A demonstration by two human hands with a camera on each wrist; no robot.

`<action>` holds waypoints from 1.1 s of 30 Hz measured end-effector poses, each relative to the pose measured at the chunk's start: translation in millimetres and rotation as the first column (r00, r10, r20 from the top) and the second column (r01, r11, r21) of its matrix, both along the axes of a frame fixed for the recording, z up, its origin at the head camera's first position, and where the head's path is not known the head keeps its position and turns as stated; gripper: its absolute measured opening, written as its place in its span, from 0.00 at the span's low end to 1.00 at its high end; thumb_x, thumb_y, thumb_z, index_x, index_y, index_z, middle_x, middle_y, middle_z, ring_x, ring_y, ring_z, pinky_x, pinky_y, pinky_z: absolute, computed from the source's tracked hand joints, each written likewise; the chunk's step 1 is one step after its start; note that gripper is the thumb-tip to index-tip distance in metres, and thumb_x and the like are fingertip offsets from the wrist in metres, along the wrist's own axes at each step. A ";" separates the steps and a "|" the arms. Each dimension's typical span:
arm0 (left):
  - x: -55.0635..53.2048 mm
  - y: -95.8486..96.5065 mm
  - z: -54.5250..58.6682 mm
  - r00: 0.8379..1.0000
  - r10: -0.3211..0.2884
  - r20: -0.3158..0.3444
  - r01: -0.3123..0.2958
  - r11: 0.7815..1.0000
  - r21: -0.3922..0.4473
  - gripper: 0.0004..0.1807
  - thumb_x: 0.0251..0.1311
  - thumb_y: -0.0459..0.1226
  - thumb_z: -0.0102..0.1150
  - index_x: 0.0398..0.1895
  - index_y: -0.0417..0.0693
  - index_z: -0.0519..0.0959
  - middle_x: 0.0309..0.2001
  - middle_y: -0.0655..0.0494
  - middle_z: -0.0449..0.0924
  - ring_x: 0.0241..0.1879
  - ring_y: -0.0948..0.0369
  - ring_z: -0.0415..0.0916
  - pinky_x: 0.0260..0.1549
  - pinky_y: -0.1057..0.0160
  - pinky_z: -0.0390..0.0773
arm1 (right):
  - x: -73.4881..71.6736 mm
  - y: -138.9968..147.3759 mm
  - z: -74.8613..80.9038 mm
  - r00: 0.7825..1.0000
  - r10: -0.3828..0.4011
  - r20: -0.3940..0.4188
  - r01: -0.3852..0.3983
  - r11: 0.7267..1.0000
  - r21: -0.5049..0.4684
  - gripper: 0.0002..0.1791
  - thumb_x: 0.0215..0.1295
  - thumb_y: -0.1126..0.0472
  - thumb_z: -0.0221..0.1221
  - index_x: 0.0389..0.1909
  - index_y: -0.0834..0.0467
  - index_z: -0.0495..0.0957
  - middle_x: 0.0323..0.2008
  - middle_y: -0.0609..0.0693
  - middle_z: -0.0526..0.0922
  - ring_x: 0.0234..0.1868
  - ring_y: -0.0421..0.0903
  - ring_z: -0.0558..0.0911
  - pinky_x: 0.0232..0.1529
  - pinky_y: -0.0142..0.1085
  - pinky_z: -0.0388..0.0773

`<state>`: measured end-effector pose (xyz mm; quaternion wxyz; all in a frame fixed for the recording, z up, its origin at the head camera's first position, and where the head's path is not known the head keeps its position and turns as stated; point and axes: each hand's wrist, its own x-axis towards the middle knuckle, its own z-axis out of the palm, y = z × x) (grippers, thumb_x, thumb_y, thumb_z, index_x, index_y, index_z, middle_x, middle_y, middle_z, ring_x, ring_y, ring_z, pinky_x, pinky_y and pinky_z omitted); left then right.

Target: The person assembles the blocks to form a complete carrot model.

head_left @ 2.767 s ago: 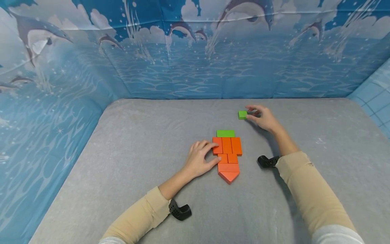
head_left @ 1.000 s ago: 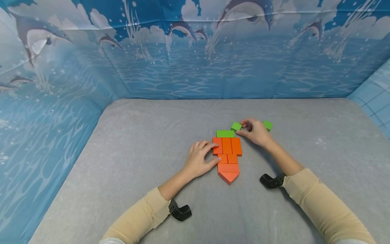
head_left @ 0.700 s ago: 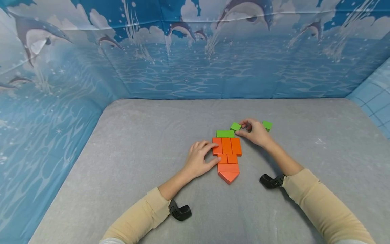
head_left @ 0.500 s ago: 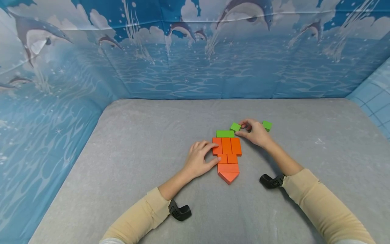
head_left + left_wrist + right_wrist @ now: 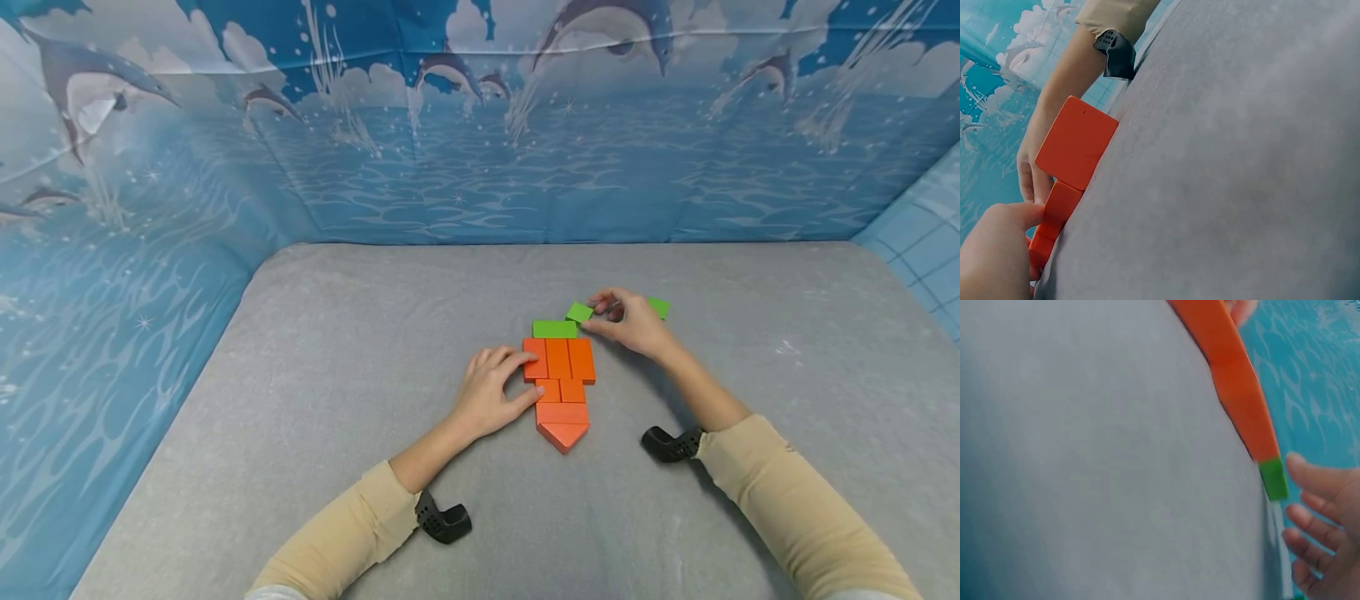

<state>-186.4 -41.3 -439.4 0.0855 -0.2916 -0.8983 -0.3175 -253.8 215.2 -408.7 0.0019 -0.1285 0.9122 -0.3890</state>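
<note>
Orange blocks (image 5: 558, 358) lie flat in a joined shape with a pointed near end. A long green block (image 5: 554, 329) lies along its far edge. My left hand (image 5: 491, 392) rests at the left side, index finger and thumb touching the orange blocks; in the left wrist view its thumb (image 5: 1025, 214) presses an orange side. A small green block (image 5: 580, 312) sits turned at an angle by the long one's right end. My right hand (image 5: 628, 323) is right beside it, thumb and fingers spread apart in the right wrist view.
Another green block (image 5: 658, 307) lies behind the right hand, partly hidden by it. Grey cloth (image 5: 375, 350) covers the surface. A blue dolphin-print curtain (image 5: 480, 183) stands along the back and left. Black wrist devices (image 5: 444, 518) hang at both cuffs.
My right hand has brought the small green block left and nearer, to the long green block, and has since shifted slightly off it. The left hand has stayed still.
</note>
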 end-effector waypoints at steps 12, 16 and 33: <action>0.3 -0.3 -1.1 1.000 -0.004 -0.010 0.004 1.000 0.005 0.23 0.55 0.51 0.58 0.53 0.53 0.75 0.47 0.56 0.73 0.47 0.58 0.65 0.55 0.54 0.60 | 4.4 56.5 11.0 0.993 -0.108 -0.057 0.108 0.994 -0.001 0.23 0.61 0.58 0.59 0.53 0.68 0.71 0.48 0.65 0.70 0.47 0.61 0.69 0.39 0.52 0.67; 0.3 -0.5 -1.0 1.000 -0.003 -0.014 0.003 1.000 0.004 0.23 0.55 0.51 0.58 0.53 0.54 0.75 0.47 0.56 0.73 0.47 0.58 0.65 0.54 0.54 0.60 | 7.1 70.6 8.5 0.994 -0.102 -0.037 0.103 0.994 0.026 0.25 0.60 0.57 0.59 0.54 0.67 0.70 0.50 0.65 0.70 0.47 0.61 0.68 0.41 0.55 0.65; -0.2 -0.8 -1.4 1.000 -0.001 -0.002 0.001 1.000 -0.008 0.24 0.55 0.52 0.57 0.54 0.54 0.74 0.47 0.56 0.73 0.47 0.58 0.65 0.54 0.54 0.60 | 11.9 86.0 -5.2 0.994 -0.110 -0.001 0.110 0.993 0.044 0.25 0.61 0.57 0.59 0.54 0.69 0.69 0.51 0.69 0.71 0.47 0.62 0.71 0.44 0.54 0.65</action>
